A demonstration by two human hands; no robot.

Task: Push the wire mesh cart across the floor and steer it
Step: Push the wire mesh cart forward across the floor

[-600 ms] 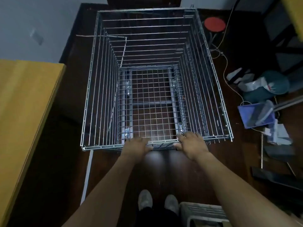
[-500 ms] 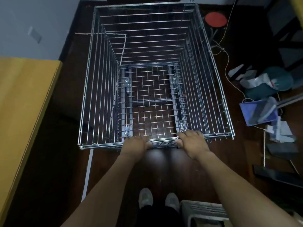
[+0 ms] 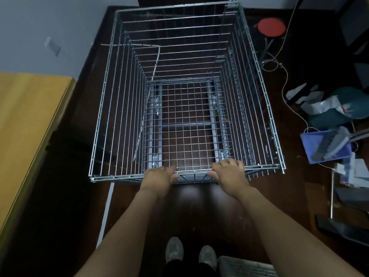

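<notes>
A tall silver wire mesh cart [image 3: 111,100] stands on the dark wooden floor straight ahead of me, empty inside, with its grid bottom visible. My left hand [image 3: 157,179] grips the cart's near top rail left of centre, fingers curled over the wire. My right hand [image 3: 229,173] grips the same rail right of centre, fingers wrapped over the top. Both forearms stretch forward from the bottom of the view. My two shoes [image 3: 189,254] stand on the floor behind the cart.
A yellow wooden tabletop [image 3: 26,126] runs along the left. At right lie a blue dustpan with brush [image 3: 327,145], a teal object [image 3: 347,108], papers, cables and a red round stool [image 3: 271,27]. A pale wall [image 3: 40,33] is far left. A white slatted item [image 3: 245,266] sits by my feet.
The cart has rolled slightly forward and away from the left table; both hands keep their grip on the near rail. The clutter at right has slid nearer in view.
</notes>
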